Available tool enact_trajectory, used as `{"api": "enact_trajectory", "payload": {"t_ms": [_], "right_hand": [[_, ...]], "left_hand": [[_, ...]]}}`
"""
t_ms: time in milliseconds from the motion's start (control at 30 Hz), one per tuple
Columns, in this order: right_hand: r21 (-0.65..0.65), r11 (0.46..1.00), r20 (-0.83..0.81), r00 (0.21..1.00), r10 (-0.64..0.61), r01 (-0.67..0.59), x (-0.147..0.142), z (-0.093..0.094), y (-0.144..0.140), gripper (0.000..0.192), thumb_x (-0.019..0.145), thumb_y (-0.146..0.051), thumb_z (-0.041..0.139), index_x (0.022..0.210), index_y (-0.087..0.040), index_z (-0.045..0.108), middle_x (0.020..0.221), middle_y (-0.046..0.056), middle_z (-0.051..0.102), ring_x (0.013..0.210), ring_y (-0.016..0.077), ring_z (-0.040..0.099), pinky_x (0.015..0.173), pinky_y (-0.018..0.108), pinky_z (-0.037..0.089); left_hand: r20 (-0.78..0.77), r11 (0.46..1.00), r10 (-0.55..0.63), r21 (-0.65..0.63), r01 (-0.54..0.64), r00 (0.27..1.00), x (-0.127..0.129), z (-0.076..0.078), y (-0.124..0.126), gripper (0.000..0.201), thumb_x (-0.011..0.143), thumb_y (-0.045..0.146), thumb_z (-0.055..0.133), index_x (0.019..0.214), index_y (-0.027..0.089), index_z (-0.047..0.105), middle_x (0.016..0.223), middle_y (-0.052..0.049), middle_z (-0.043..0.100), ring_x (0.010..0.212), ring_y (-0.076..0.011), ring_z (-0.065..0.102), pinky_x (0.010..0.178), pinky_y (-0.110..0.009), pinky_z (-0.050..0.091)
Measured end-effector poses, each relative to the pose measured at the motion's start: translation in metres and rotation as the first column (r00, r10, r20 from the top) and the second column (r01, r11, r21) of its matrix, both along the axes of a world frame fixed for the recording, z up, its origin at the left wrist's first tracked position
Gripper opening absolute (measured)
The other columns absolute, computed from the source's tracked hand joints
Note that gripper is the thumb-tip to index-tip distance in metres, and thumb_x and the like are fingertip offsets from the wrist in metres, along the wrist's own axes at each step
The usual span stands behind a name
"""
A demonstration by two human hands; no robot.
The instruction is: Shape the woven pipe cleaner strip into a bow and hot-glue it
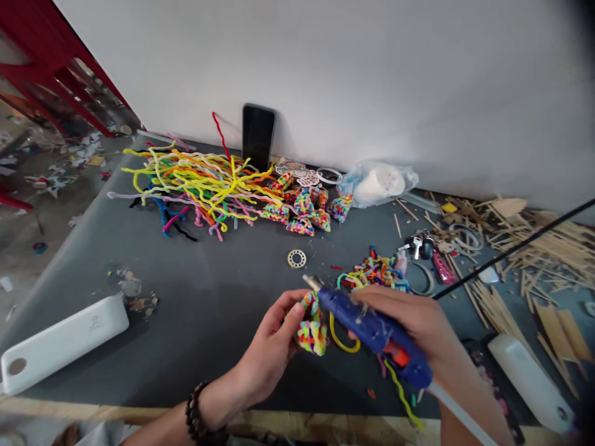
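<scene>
In my left hand [274, 334] is a small multicoloured piece made of bits of pipe cleaner [311, 337], pinched between thumb and fingers. My right hand [413, 322] grips a blue glue gun [376, 328] with a red trigger. Its nozzle points left, just above the top of the piece; whether it touches cannot be made out. A pale glue stick [460, 412] sticks out of the gun's rear. Below the gun lie a curved yellow pipe cleaner [344, 344] and a second, yellow-green pipe cleaner [402, 393]. Behind the gun is a heap of short cut pipe-cleaner bits [374, 272].
Long pipe cleaners [199, 179] lie at the back left by a phone [258, 136] leaning on the wall. Finished-looking multicoloured pieces [304, 207] cluster beside a plastic bag [379, 183]. Wooden sticks [534, 248], keys [418, 244] and a black cable [511, 248] occupy the right. A white device [65, 341] lies left.
</scene>
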State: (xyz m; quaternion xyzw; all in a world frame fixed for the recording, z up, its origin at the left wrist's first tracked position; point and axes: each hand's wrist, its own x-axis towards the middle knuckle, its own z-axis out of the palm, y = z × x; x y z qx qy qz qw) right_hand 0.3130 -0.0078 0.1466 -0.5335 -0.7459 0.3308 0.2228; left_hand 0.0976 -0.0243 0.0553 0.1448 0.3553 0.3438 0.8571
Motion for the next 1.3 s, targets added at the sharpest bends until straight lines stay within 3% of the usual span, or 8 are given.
{"api": "enact_trajectory", "payload": {"t_ms": [100,200,400,533,700,867,1000,1300], "right_hand": [[0.173,0.975,0.019,0.989,-0.145,0.139,0.013,-0.01,-0.003,0.011,0.094,-0.032,0.069,0.102,-0.026,0.073,0.102,0.007,0.079,0.088,0.0262,0.078,0.082,0.035,0.061],[0.205,0.964,0.068,0.98,-0.186,0.169,0.02,-0.016,-0.002,0.018,0.088,-0.033,0.077,0.104,-0.026,0.071,0.099,0.007,0.079,0.085,0.026,0.078,0.085,0.036,0.061],[-0.035,0.975,0.044,0.974,0.223,-0.221,0.02,-0.009,0.01,0.013,0.099,-0.033,0.059,0.095,-0.023,0.068,0.095,0.007,0.077,0.087,0.0229,0.076,0.08,0.031,0.057],[-0.059,0.968,0.008,0.97,0.245,-0.244,0.022,-0.002,0.01,0.009,0.096,-0.033,0.064,0.097,-0.024,0.066,0.094,0.005,0.076,0.087,0.0222,0.075,0.079,0.03,0.056],[0.001,0.987,0.115,0.981,0.158,-0.16,0.029,-0.003,0.002,0.018,0.092,-0.044,0.071,0.093,-0.026,0.068,0.083,0.001,0.075,0.071,0.0198,0.073,0.062,0.028,0.052],[0.01,0.977,0.083,0.974,0.211,-0.213,0.033,-0.001,-0.001,0.031,0.091,-0.054,0.072,0.098,-0.024,0.067,0.083,0.001,0.073,0.069,0.0176,0.071,0.063,0.029,0.05],[0.034,0.965,0.055,0.965,0.258,-0.26,0.031,0.001,-0.001,0.036,0.089,-0.054,0.075,0.104,-0.022,0.066,0.083,0.0,0.07,0.072,0.0157,0.069,0.065,0.027,0.048],[0.024,0.945,0.049,0.945,0.324,-0.325,0.029,-0.005,-0.004,0.039,0.091,-0.059,0.071,0.098,-0.021,0.064,0.078,-0.001,0.065,0.066,0.0132,0.061,0.061,0.028,0.038]], "left_hand": [[0.052,0.999,-0.034,-0.023,0.035,0.998,-0.01,0.001,0.004,0.039,0.096,0.041,0.073,0.13,0.025,0.064,0.108,-0.004,0.065,0.091,-0.0138,0.063,0.08,-0.024,0.053],[0.1,0.993,-0.088,-0.071,0.096,0.991,-0.02,0.0,0.007,0.053,0.09,0.028,0.08,0.138,0.033,0.058,0.107,-0.002,0.062,0.095,-0.0145,0.064,0.079,-0.023,0.054],[0.338,0.969,-0.104,-0.178,0.172,0.935,-0.027,-0.004,0.01,0.058,0.07,0.002,0.07,0.122,0.027,0.062,0.104,-0.003,0.065,0.092,-0.017,0.069,0.082,-0.031,0.058],[0.441,0.966,-0.031,-0.216,0.14,0.897,-0.026,-0.007,0.008,0.042,0.07,0.007,0.066,0.107,0.025,0.059,0.104,-0.003,0.069,0.098,-0.0233,0.073,0.08,-0.041,0.064],[0.371,0.985,-0.106,-0.085,0.148,0.922,-0.025,-0.008,0.008,0.024,0.086,0.014,0.066,0.1,0.025,0.051,0.096,-0.004,0.073,0.089,-0.0269,0.078,0.056,-0.027,0.062],[0.155,0.984,-0.101,-0.13,0.121,0.983,-0.028,-0.005,0.009,0.024,0.09,0.024,0.074,0.105,0.022,0.056,0.097,-0.004,0.074,0.08,-0.019,0.077,0.07,-0.029,0.064],[0.034,0.986,-0.152,-0.062,0.154,0.988,-0.03,-0.001,0.008,0.025,0.09,0.035,0.076,0.104,0.016,0.067,0.096,-0.008,0.074,0.061,-0.0125,0.069,0.059,-0.023,0.058],[0.068,0.962,-0.244,-0.113,0.25,0.967,-0.028,0.006,0.004,0.034,0.084,0.038,0.083,0.104,0.012,0.076,0.089,-0.007,0.07,0.068,-0.0133,0.066,0.064,-0.023,0.054]]}}
